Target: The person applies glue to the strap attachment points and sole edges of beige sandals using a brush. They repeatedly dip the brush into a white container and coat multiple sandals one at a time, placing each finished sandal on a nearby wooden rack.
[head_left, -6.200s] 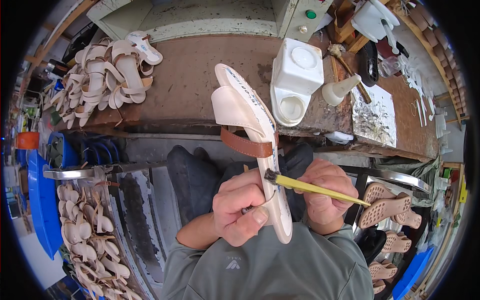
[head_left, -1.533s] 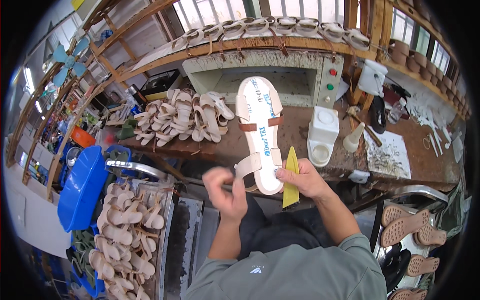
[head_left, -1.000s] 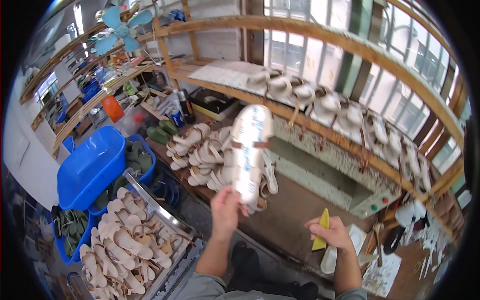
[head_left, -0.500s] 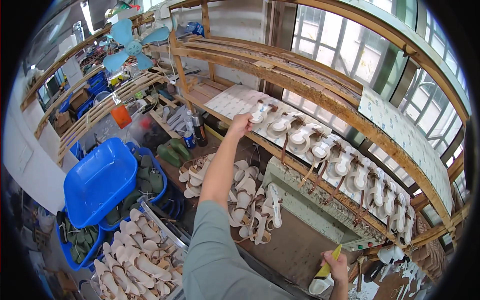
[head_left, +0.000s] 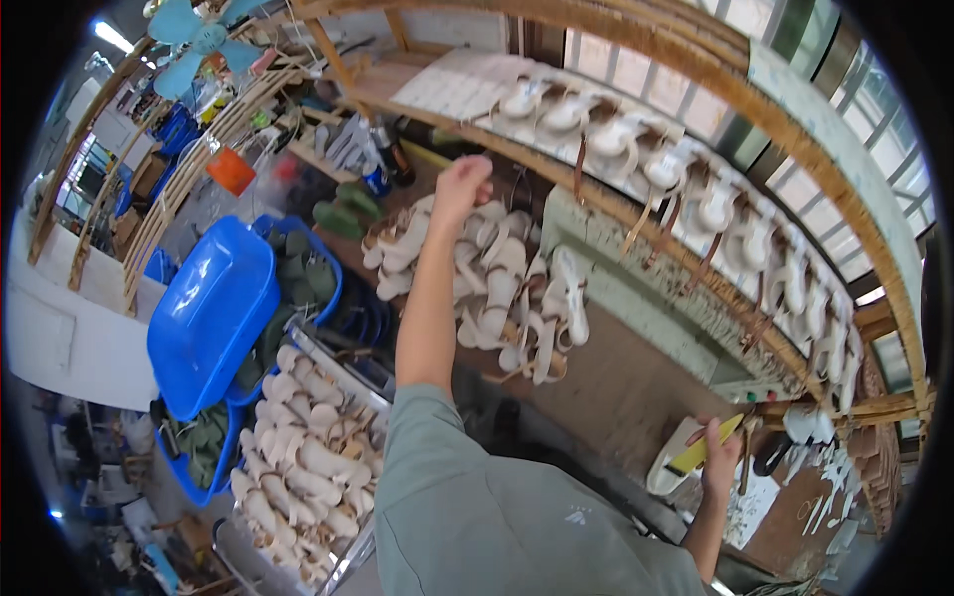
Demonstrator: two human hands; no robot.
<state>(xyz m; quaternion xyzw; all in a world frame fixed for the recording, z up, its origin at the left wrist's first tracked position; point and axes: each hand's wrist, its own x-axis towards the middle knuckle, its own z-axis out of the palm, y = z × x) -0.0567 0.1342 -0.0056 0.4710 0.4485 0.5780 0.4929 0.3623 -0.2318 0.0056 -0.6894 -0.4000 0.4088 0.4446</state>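
My left hand [head_left: 463, 187] is raised over a pile of beige sandals [head_left: 502, 273] on the brown worktop, its fingers curled in and nothing showing in them. It is apart from the shelf [head_left: 447, 124], where a row of white sandals [head_left: 664, 171] with brown straps stands. At the lower right, my right hand [head_left: 721, 465] is closed around a flat yellow tool [head_left: 688, 461], whose exact kind I cannot make out. Right beside that tool, partly covered by it, lies a white shoe sole [head_left: 664, 465].
A pale green metal housing [head_left: 636, 268] sits under the shelf. To the left are blue tubs [head_left: 214, 318] with dark green shoe parts and a crate of beige sandals [head_left: 308, 447]. A dark bottle [head_left: 396, 159] and green shoe lasts [head_left: 348, 207] are at the worktop's far left.
My left hand has let go of a white sandal on the shelf and come down toward the pile. The view has tilted downward. My right hand still holds the yellow tool.
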